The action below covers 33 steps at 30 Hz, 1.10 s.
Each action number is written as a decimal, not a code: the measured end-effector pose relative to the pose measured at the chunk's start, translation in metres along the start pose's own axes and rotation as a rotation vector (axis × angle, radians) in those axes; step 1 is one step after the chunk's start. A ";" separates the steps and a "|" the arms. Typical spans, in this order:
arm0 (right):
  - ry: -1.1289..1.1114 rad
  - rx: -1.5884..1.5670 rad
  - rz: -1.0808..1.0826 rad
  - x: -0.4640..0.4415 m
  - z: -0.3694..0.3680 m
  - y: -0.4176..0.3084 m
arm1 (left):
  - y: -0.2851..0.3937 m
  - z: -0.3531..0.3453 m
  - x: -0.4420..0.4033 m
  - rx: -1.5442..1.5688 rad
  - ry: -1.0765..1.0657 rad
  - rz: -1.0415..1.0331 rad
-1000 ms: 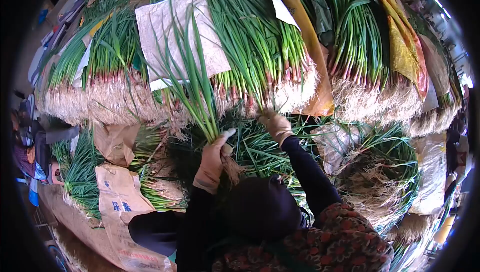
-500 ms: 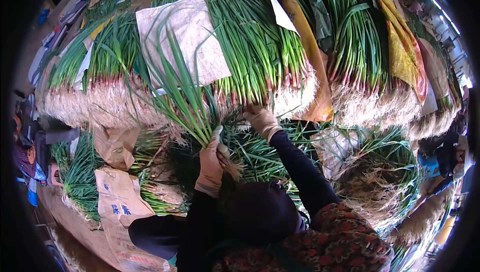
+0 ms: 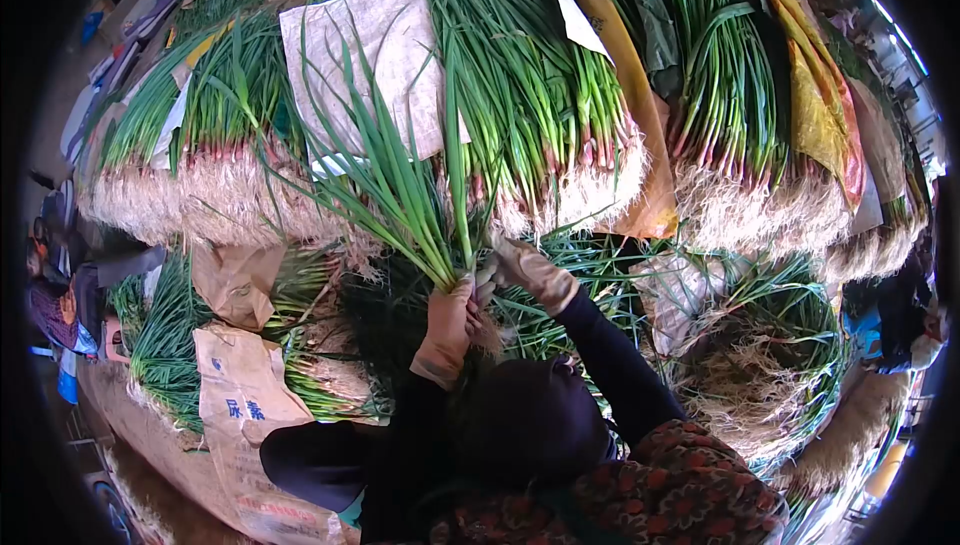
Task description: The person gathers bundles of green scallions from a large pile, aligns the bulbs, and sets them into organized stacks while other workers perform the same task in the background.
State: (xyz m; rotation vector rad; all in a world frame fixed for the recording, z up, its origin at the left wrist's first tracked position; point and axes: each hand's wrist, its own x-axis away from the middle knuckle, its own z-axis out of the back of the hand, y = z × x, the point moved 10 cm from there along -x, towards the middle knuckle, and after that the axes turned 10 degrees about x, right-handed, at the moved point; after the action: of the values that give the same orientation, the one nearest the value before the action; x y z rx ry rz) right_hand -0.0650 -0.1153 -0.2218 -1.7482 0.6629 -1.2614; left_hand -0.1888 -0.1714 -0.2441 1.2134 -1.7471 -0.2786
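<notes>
My left hand [image 3: 449, 330], in a pale glove, is closed around the lower stems of a bunch of green garlic [image 3: 405, 205]. The long leaves fan up and to the left, and pale roots hang below the fist. My right hand [image 3: 537, 277], also gloved, is close beside it with curled fingers at the base of a more upright green garlic stalk [image 3: 458, 180]. Its fingertips are partly hidden. Just beyond both hands lies a thick row of green garlic [image 3: 540, 95] with reddish stems and roots facing me.
A whitish cloth [image 3: 365, 65] covers part of the row. Further bundles [image 3: 730, 95] lie to the right beside a yellow sack [image 3: 815, 75]. Loose leaves [image 3: 590, 285] and a root heap [image 3: 745, 375] are nearer me. A printed paper sack [image 3: 245, 395] lies at left.
My right hand has drawn back from the row's stems towards my left hand. An upright stalk now stands beside the bunch. My left hand has shifted slightly right.
</notes>
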 end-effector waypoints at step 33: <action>0.116 1.367 1.024 -0.005 -0.053 -0.067 | 0.039 -0.016 0.004 -0.138 0.010 -0.068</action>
State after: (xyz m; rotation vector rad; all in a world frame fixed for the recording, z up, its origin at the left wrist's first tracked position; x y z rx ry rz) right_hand -0.1203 -0.0963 -0.1595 -0.1123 0.4267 -0.6856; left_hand -0.1995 -0.1508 -0.2082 1.1736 -1.6515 -0.4257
